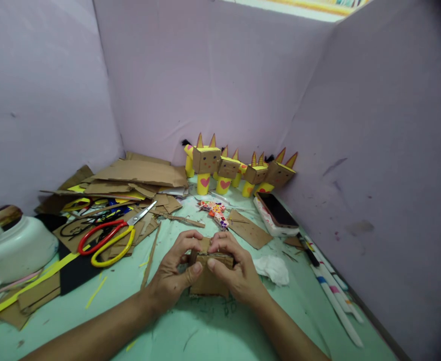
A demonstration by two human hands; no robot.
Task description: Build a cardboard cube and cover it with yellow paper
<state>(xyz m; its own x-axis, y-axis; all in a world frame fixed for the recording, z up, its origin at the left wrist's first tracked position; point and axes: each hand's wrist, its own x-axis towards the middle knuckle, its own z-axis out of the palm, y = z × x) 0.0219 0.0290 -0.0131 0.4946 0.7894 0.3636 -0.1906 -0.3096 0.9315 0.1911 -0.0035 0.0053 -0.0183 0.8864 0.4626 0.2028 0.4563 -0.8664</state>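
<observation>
A small cardboard box (210, 281) sits low in the middle of the head view, between my two hands. My left hand (175, 268) grips its left side, thumb on the front face and fingers curled over the top. From the right, my right hand (232, 265) pinches the upper edge, its thumb near the middle of that edge. The far side of the box is hidden by my fingers. Just beyond lies a glue gun (215, 210) with a floral pattern, and a flat cardboard piece (248, 229) is beside it.
Scissors (121, 235) with red and yellow handles lie left on cardboard scraps (138, 175). Several yellow figures with cardboard heads (206, 160) stand at the back. A phone (276, 209), crumpled tissue (272, 269) and white markers (337, 306) are on the right; a white pot (21, 250) is far left.
</observation>
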